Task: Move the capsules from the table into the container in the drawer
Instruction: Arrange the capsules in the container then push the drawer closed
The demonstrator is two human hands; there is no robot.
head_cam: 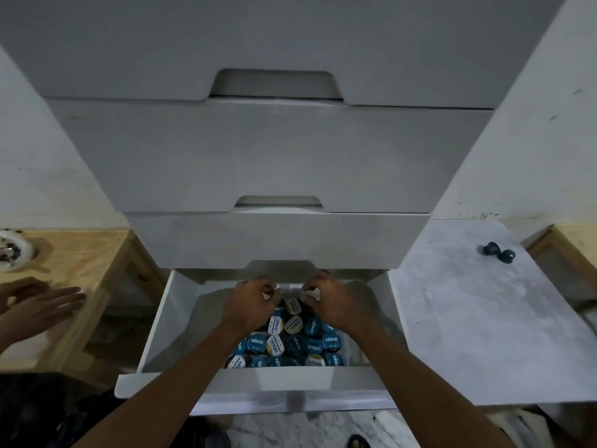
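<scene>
Drawer, container: left hand, right hand curled above capsules (grip contents indiscernible); release low, into gaps, avoiding spills.

The capsules bear upside-down printed words, too blurred to read.

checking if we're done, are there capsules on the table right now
Yes, two dark capsules sit on the grey table right of the open drawer.

You get dim, flat light, grey-blue cast. Soft shadows inside drawer. Wide-angle bows cabinet edges; corners go dark. Slightly soft overall, capsules print barely legible.
</scene>
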